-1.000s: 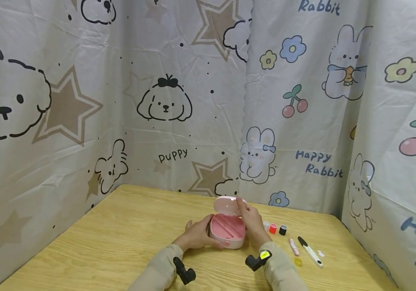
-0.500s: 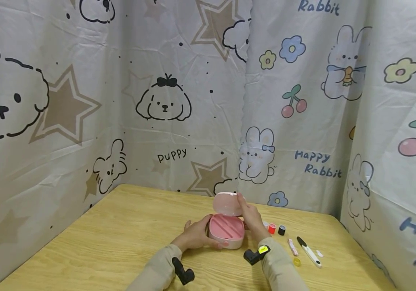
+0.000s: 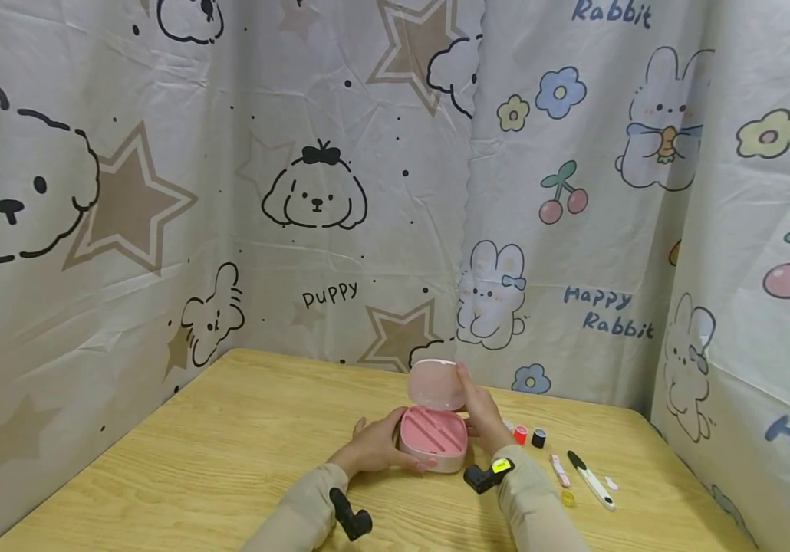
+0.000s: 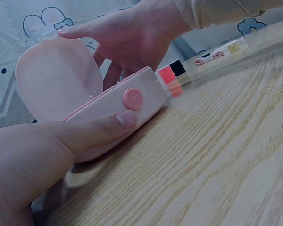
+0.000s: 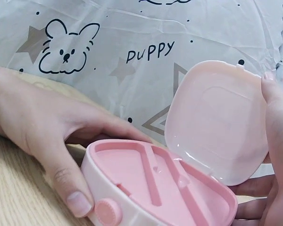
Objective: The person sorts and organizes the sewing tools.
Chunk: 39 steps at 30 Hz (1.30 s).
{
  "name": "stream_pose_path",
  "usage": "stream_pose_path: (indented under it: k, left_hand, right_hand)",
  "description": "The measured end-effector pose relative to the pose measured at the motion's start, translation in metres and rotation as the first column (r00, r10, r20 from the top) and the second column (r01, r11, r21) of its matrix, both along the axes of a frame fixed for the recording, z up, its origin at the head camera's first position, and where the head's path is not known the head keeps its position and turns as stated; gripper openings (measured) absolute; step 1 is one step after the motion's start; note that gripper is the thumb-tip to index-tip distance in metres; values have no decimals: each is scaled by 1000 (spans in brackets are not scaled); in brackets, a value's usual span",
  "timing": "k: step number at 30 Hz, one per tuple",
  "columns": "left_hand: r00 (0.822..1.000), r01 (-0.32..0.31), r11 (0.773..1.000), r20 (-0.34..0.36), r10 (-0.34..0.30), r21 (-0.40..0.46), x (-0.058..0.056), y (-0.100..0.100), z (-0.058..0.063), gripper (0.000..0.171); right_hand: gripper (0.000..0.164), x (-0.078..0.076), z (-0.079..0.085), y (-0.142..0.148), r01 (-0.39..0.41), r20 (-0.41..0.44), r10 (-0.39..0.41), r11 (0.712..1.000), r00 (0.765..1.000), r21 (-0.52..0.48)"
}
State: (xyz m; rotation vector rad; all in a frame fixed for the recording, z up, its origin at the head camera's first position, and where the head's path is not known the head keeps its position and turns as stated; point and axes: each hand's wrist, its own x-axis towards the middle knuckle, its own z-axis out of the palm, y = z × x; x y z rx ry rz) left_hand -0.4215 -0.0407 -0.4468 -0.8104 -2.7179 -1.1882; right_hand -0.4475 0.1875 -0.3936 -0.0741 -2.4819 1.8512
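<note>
A small white and pink plastic box (image 3: 434, 433) stands on the table with its hinged lid (image 5: 217, 122) raised. Its pink inside has slanted ridges and holds nothing. A pink round button (image 4: 133, 99) sits on the front wall. My left hand (image 3: 373, 445) grips the box from the left, thumb along the front beside the button. On the right, my right hand (image 3: 481, 414) holds the lid's edge, thumb at its upper corner. The other right fingers are behind the lid and by the box's side.
Right of the box stand a red thread spool (image 3: 520, 435) and a black spool (image 3: 538, 438), with a white one partly hidden. Nearer lie a pink folded strip (image 3: 559, 470), a black-and-white slim tool (image 3: 591, 480), a yellow round piece (image 3: 567, 499) and a small white piece (image 3: 611, 484).
My right hand has tilted the lid further back, so it stands more upright and shows more of its inner face. The left hand keeps its grip on the box.
</note>
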Motion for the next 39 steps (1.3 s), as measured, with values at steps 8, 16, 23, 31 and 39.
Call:
stream_pose_path:
  k: [8, 16, 23, 31, 39]
  left_hand:
    - [1000, -2, 1000, 14, 2, 8, -1, -2, -3, 109]
    - [1000, -2, 1000, 6, 2, 12, 0, -5, -3, 108]
    - [1000, -6, 1000, -2, 6, -2, -1, -4, -4, 108]
    - [1000, 5, 1000, 3, -5, 9, 0, -1, 0, 109]
    - [1000, 7, 1000, 6, -7, -3, -4, -1, -2, 110]
  right_hand:
    - [122, -3, 1, -1, -23, 39, 25, 999, 999, -37]
    - [113, -5, 1, -6, 16, 56, -14, 999, 998, -33]
    - [117, -7, 0, -4, 28, 57, -26, 999, 998, -37]
    - [124, -10, 4, 0, 27, 85, -23, 998, 996, -52]
    - [121, -14, 3, 0, 42, 92, -35, 996, 995, -82]
